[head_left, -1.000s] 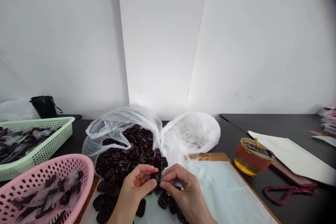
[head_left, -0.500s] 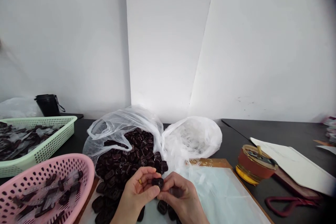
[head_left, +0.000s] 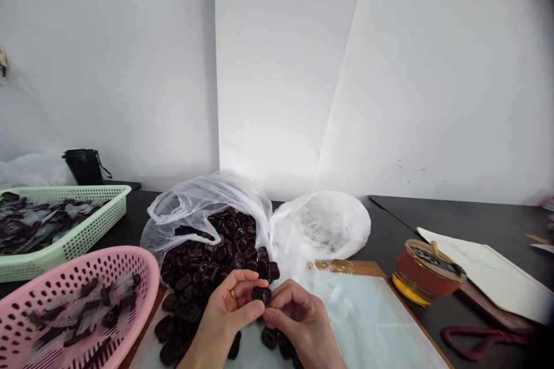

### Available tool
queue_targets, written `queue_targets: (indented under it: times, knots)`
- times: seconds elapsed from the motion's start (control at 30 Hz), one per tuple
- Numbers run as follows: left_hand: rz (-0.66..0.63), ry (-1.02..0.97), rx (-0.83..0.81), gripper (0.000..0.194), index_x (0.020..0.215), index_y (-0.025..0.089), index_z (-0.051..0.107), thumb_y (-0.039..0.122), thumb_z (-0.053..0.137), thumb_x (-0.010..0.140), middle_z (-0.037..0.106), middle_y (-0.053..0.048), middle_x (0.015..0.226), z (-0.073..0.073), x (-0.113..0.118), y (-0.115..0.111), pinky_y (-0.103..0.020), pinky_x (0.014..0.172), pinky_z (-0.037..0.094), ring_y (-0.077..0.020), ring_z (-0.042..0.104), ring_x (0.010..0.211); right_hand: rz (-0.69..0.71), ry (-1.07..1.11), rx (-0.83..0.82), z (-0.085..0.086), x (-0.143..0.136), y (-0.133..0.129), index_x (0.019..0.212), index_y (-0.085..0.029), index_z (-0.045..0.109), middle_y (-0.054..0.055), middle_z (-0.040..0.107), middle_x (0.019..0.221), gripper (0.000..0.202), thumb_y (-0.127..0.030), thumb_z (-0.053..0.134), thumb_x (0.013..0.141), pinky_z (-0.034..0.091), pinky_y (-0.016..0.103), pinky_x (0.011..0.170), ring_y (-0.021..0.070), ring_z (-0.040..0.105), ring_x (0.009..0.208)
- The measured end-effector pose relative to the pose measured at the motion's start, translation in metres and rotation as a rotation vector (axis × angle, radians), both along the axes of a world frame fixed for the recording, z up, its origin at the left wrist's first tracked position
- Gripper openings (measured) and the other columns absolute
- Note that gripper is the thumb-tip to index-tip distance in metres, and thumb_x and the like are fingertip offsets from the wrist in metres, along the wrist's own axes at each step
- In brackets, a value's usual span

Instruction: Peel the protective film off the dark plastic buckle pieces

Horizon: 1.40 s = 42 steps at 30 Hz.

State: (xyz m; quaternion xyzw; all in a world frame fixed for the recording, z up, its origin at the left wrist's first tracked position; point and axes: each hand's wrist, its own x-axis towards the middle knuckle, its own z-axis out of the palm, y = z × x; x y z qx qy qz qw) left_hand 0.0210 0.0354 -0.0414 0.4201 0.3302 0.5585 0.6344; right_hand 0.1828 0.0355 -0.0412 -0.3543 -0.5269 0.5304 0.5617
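Pile (head_left: 203, 268) of dark stock is lying beyond the hands. Left hand (head_left: 225, 314) is pinching a dark piece (head_left: 261, 295) in front of it; right hand (head_left: 300, 311) is drawing thumb and index together beside the piece, grip unclear. The piece is showing a rounder outline than a second ago, suggesting turning. Its face is apparently pointing toward the viewer, long axis indeterminate.

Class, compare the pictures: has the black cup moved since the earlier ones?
No. The black cup keeps its place behind the green basket; both shift right and up together, so only the view changed.
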Motion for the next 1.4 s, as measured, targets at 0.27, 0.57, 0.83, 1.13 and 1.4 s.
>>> queue_targets:
  times: [0.27,0.57,0.83,1.13,1.4]
  knots:
    - [-0.015,0.031,-0.01,0.036,0.097,0.021,0.067,0.017,0.083,0.065,0.077,-0.006,0.097,0.007,-0.001,0.0,-0.028,0.077,0.049,-0.0181,0.065,0.087,0.037,-0.004,-0.03,0.006,0.0,-0.003,0.066,-0.018,0.062,-0.002,0.06,0.068,0.023,-0.023,0.084,0.068,0.046,0.023,0.056,0.0112,0.057,0.059]
    - [-0.016,0.137,0.012,0.046,0.103,0.02,0.062,0.009,0.081,0.063,0.077,-0.004,0.09,0.006,-0.003,0.003,-0.022,0.063,0.046,-0.0125,0.062,0.069,0.125,-0.271,0.197,0.0,0.011,0.002,0.105,-0.03,0.076,0.001,0.061,0.084,0.025,-0.026,0.077,0.08,0.048,0.025,0.061,0.0137,0.059,0.07]
    - [-0.094,-0.055,-0.08,0.034,0.09,0.018,0.068,0.025,0.088,0.064,0.075,-0.005,0.085,0.011,0.0,-0.001,-0.03,0.071,0.049,-0.0164,0.064,0.073,0.152,0.001,-0.119,0.001,0.003,-0.001,0.081,-0.018,0.07,0.003,0.069,0.069,0.025,-0.042,0.078,0.078,0.056,0.03,0.064,0.0169,0.068,0.064]
    - [-0.082,0.067,-0.093,0.028,0.086,0.017,0.073,0.025,0.088,0.063,0.073,-0.001,0.078,0.011,-0.002,0.0,-0.023,0.072,0.043,-0.0135,0.059,0.075,-0.052,-0.359,0.244,0.019,0.006,-0.007,0.076,-0.019,0.067,0.005,0.059,0.091,0.016,-0.03,0.065,0.088,0.046,0.028,0.07,0.0175,0.059,0.082]
    - [-0.17,0.164,-0.133,0.021,0.088,0.017,0.075,0.022,0.082,0.069,0.071,-0.001,0.077,0.02,-0.008,-0.004,-0.024,0.071,0.04,-0.0142,0.057,0.073,-0.018,-0.255,0.162,0.017,0.009,-0.009,0.085,-0.021,0.054,0.0,0.056,0.082,0.022,-0.039,0.051,0.097,0.041,0.024,0.059,0.0126,0.048,0.065]
